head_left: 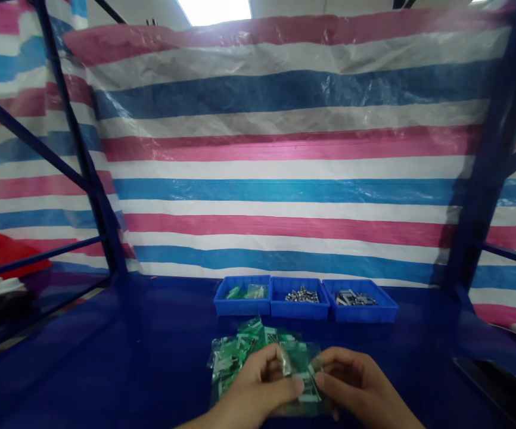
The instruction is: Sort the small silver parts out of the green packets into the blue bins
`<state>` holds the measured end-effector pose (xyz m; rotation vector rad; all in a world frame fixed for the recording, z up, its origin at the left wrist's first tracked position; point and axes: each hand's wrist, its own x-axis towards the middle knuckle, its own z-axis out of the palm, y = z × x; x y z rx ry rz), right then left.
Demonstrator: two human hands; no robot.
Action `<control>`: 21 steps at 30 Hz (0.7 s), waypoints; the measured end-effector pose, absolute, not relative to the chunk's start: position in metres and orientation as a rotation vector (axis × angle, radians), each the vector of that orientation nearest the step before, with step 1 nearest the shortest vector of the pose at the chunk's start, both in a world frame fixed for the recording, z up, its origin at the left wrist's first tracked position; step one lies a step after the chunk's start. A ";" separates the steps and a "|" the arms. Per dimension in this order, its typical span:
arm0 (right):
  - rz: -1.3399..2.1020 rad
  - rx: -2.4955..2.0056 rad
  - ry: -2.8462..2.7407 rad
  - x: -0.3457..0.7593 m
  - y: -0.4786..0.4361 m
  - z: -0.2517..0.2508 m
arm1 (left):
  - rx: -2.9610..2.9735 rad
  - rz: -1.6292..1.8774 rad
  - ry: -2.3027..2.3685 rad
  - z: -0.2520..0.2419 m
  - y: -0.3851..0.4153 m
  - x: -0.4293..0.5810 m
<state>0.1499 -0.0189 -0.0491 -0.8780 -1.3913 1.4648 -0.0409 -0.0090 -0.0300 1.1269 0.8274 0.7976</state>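
We're clamping one glossy, green-tinted plastic bag (303, 356) between left hand (264, 381) and right hand (355, 381); beyond our grip, three rectangular blue bins (300, 310) are sitting abreast!

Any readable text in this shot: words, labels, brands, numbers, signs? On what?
None readable.
Packet between left hand and right hand: pale patches, too blurred to tell if printed.
Packet pile: pale patches, too small to read.
Blue bins: no lettering visible.
Striped sheet: only stripes visible.
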 end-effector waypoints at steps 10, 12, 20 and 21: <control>0.237 -0.737 -1.961 0.168 -0.034 -0.031 | 2.618 1.320 0.540 -0.011 -0.018 -0.056; -0.024 -0.680 -2.043 0.176 -0.043 -0.030 | 2.931 1.374 0.298 -0.012 -0.017 -0.063; 0.031 -0.634 -2.041 0.170 -0.044 -0.032 | 2.829 1.204 0.400 -0.006 -0.022 -0.060; 0.112 -0.656 -1.994 0.166 -0.040 -0.032 | 2.661 1.179 0.523 -0.007 -0.023 -0.056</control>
